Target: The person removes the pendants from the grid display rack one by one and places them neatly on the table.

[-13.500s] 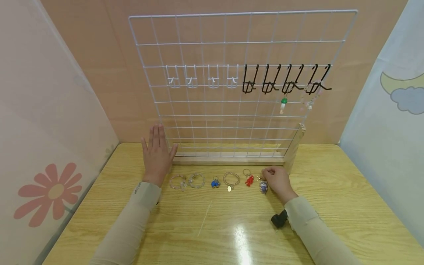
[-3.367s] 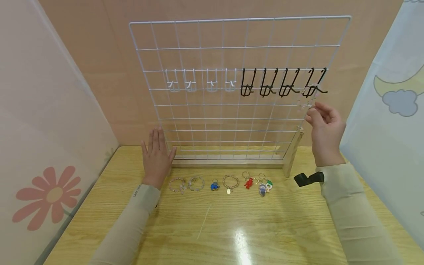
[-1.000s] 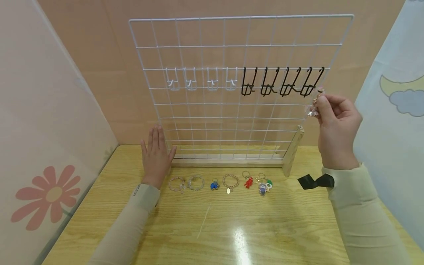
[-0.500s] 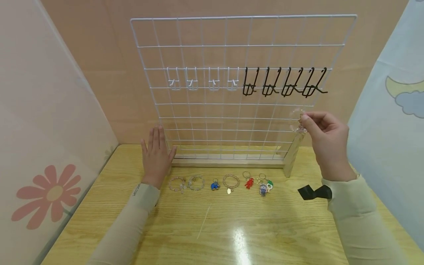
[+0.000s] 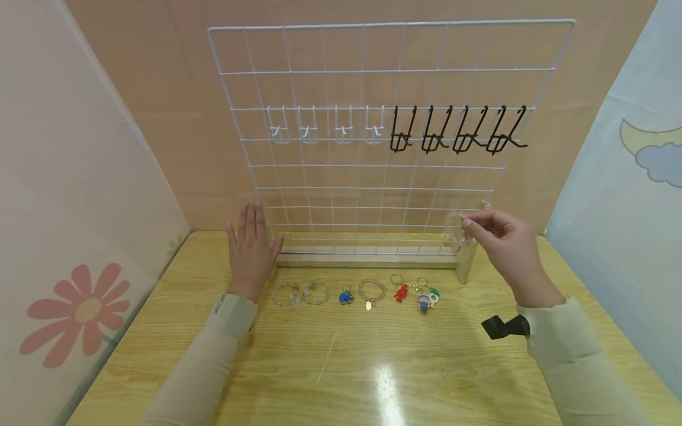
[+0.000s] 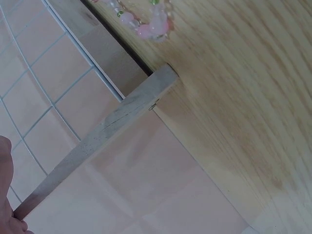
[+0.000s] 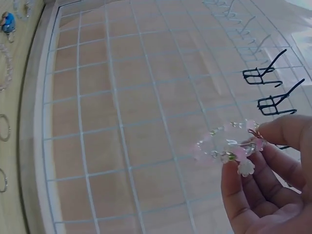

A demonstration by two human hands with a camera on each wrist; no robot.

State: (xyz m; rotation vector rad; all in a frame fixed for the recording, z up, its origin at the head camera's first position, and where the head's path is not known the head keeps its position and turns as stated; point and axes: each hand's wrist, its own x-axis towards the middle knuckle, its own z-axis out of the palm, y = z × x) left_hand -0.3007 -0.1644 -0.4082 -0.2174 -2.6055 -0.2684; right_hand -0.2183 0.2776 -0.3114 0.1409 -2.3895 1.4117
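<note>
My right hand [image 5: 503,245] pinches a beaded bracelet [image 7: 214,146] between thumb and fingers, in front of the lower right of the white wire grid rack [image 5: 391,23]. The bracelet has clear and pink beads and a pale flower-like charm. My left hand [image 5: 250,251] lies with straight fingers against the rack's left wooden post [image 6: 107,126]. On the table before the rack lie a pink beaded bracelet [image 5: 285,294], a pale bracelet [image 5: 317,293], a blue keychain [image 5: 346,297], a bracelet with gold charm [image 5: 372,290], a red keychain [image 5: 401,292], a grey-purple figure keychain [image 5: 424,303] and a green-and-white keychain [image 5: 434,297].
Several white hooks [image 5: 309,131] and several bare black hooks [image 5: 399,142] hang across the grid. A wooden post [image 5: 465,266] supports it on the right. Patterned cloth walls flank the wooden table [image 5: 298,367]. A black strap piece [image 5: 505,326] sticks out at my right cuff.
Earlier the green-topped keychain and the beaded bracelet hung on black hooks. The keychain now lies on the table; my right hand has lifted the bracelet off and brought it down leftward.
</note>
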